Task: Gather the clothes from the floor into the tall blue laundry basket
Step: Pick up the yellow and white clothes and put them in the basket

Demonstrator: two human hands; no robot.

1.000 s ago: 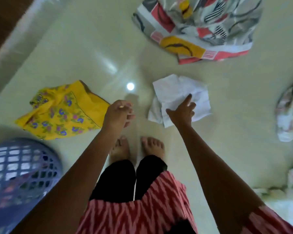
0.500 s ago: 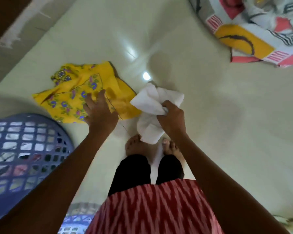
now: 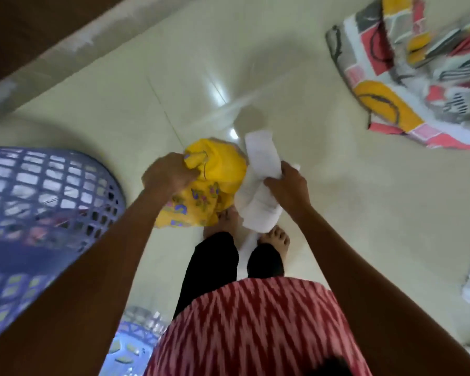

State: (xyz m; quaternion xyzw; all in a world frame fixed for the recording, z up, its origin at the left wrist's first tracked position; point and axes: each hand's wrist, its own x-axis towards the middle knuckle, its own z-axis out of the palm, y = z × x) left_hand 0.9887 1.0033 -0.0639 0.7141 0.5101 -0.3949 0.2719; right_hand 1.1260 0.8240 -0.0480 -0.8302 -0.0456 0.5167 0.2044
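two pieces in hand, more left on the floor

left hand (image 3: 166,175) bunches the yellow garment (image 3: 209,191); right hand (image 3: 287,188) grips the white cloth (image 3: 258,202). blue laundry basket (image 3: 52,196) stands just left, some clothes inside. farther off, the patterned cloth (image 3: 407,85) lies ungathered.

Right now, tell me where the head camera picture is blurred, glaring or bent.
Head view: motion blur smears the tall blue lattice laundry basket and the patterned red, yellow and grey cloth; a small white glare spot and pale streaks shine on the glossy cream floor; the wide lens stretches both forearms; the yellow floral garment and white cloth stay fairly sharp.
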